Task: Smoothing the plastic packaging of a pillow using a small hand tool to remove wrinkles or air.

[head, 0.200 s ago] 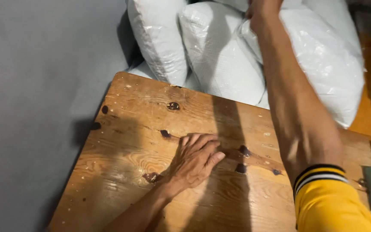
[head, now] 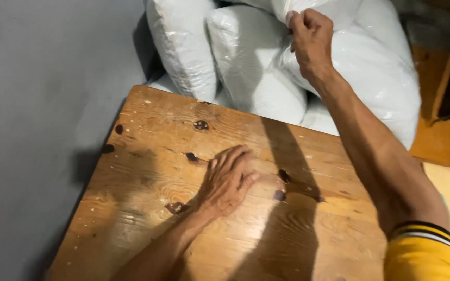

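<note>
**Wooden table, wrapped pillows, two hands: what I have in view**

1. Right hand: I see it reaching out past the far edge of the wooden table, fingers pinched together on the plastic wrap of the top pillow, gripping a fold of it. The arm crosses the table's far right part; a yellow sleeve with dark and white striped cuff shows at the near right corner.

2. Left hand: lying flat, palm down, near the middle of the table, fingers spread loosely and pointing toward the far right. It holds nothing.

3. Pillows: white, in clear plastic wrap, stacked just beyond the far edge. One upright pillow stands by the far left corner, a second beside it, a large one lower right, under the gripped one.

4. Table: knotty pine boards, dark knots scattered, pale specks.

5. Grey floor along the left edge.
</note>
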